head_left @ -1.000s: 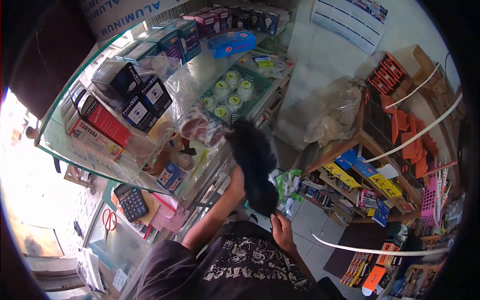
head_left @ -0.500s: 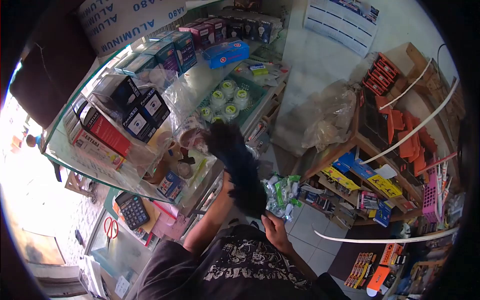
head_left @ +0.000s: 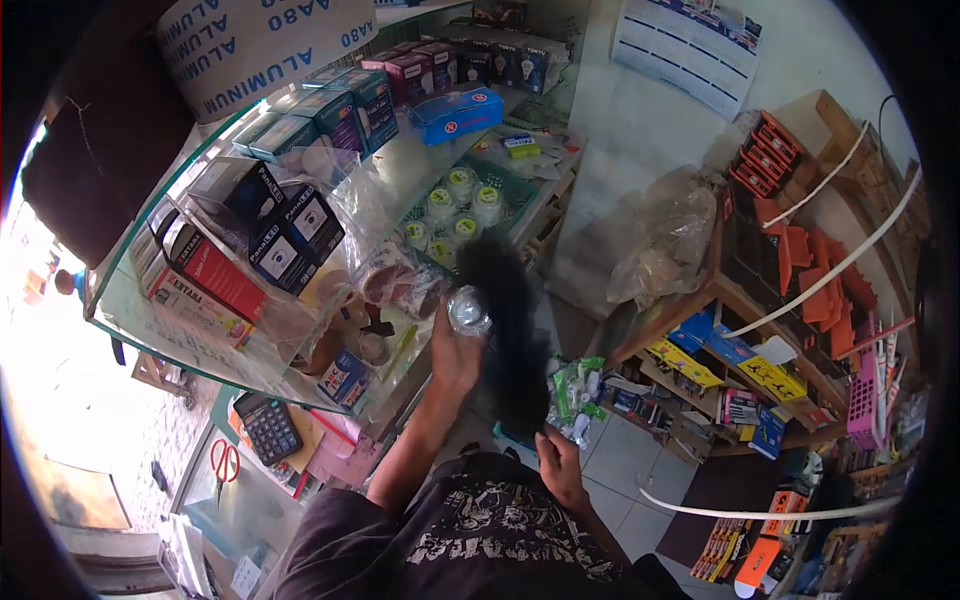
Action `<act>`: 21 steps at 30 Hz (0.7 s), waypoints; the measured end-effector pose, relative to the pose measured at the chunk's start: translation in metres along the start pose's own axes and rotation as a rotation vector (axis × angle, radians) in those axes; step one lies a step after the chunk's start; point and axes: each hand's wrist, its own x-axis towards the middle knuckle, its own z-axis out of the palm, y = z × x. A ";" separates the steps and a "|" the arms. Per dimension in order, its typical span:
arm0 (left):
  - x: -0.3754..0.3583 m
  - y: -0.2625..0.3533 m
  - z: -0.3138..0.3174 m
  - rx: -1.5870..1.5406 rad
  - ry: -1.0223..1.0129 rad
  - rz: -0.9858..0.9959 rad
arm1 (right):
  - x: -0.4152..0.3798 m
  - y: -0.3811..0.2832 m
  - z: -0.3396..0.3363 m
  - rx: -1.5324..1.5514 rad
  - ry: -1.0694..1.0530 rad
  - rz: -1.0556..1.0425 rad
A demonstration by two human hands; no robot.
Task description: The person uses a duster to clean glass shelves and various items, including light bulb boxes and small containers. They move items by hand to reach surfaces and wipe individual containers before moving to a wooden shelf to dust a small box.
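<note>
My left hand (head_left: 456, 352) is closed around a small clear round container (head_left: 468, 311), held up in front of the glass case. In my right hand (head_left: 561, 468) is the handle end of a black fluffy duster (head_left: 512, 350), whose head slants up and left, blurred by motion, right beside the container. Behind the duster's tip, several clear jars (head_left: 465, 226) with yellow-green labels stand in a green tray (head_left: 520, 190). Plastic-wrapped goods (head_left: 385, 285) lie on the shelf to the left of my left hand.
Boxed bulbs (head_left: 295, 225) and a blue box (head_left: 458, 115) sit in the glass display case (head_left: 250, 375). A calculator (head_left: 268, 425) and red scissors (head_left: 225, 465) lie at lower left. Wooden shelving (head_left: 660, 325) stands right, with a white cable (head_left: 780, 514) curving out. Green-and-clear packets (head_left: 575, 395) hang low behind the duster.
My left hand has come out from behind the duster, showing the clear container in it. The duster has shifted to the right and slightly down with my right hand.
</note>
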 end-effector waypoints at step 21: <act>0.003 -0.001 0.000 0.073 0.070 -0.092 | -0.003 -0.003 0.000 0.011 -0.016 -0.014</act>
